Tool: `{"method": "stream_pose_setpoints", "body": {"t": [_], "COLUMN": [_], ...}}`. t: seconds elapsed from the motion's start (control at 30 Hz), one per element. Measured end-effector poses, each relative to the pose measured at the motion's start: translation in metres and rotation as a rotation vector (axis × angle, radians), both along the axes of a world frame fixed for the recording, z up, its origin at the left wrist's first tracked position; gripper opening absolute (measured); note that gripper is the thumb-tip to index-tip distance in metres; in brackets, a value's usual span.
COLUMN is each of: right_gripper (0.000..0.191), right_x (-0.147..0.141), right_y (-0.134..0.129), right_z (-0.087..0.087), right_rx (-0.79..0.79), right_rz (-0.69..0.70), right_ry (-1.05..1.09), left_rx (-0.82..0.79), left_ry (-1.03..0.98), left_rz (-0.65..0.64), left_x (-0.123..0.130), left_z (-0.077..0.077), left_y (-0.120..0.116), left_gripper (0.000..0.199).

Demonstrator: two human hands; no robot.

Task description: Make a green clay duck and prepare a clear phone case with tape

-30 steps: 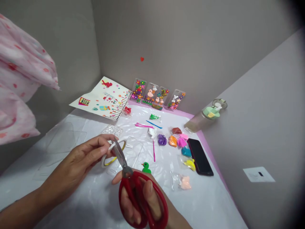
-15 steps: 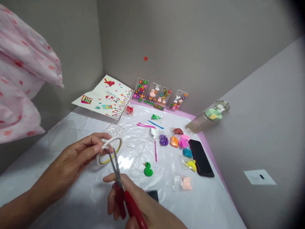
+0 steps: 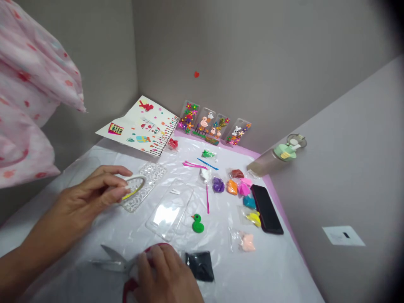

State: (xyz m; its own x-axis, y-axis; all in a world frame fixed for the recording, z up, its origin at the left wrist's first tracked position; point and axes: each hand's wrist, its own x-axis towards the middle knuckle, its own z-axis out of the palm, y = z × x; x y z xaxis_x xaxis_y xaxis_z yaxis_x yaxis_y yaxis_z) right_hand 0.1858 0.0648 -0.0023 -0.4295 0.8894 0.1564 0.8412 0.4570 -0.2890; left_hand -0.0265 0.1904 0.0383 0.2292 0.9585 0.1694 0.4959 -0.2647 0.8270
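Note:
My left hand (image 3: 91,191) pinches a roll of white tape (image 3: 136,187) between thumb and fingers, above a lacy patterned clear case (image 3: 147,185). Low in the view, my right hand (image 3: 168,275) is over the red handles of the scissors (image 3: 125,266); their blades lie apart, pointing left on the white sheet. A plain transparent phone case (image 3: 170,210) lies flat between the hands, with small white strips (image 3: 175,191) on it. Right of the case sits a green clay duck (image 3: 198,223) with an orange beak. A black packet (image 3: 200,266) is beside my right hand.
Bagged clay lumps, including a purple one (image 3: 218,184), lie near a black phone (image 3: 267,209). Several decorated cases (image 3: 205,122) lean on the wall beside a drawn-on notebook (image 3: 139,126). A bottle (image 3: 274,158) stands right; pink spotted cloth (image 3: 31,97) hangs left.
My right hand has brought the scissors down from the tape to the sheet, blades turned left and wider apart. My left hand has shifted slightly left with the roll.

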Motion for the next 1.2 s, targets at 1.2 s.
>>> {"method": "stream_pose_setpoints", "body": {"t": [1.2], "right_gripper": [0.016], "right_x": [0.073], "right_y": [0.069], "right_z": [0.091], "right_rx": [-0.407], "right_rz": [-0.512], "right_ry": [0.975], "left_rx": [0.106], "left_ry": [0.124], "left_rz": [-0.446], "left_x": [0.053], "left_z": [0.012], "left_y": [0.002], "left_gripper": [0.035]}}
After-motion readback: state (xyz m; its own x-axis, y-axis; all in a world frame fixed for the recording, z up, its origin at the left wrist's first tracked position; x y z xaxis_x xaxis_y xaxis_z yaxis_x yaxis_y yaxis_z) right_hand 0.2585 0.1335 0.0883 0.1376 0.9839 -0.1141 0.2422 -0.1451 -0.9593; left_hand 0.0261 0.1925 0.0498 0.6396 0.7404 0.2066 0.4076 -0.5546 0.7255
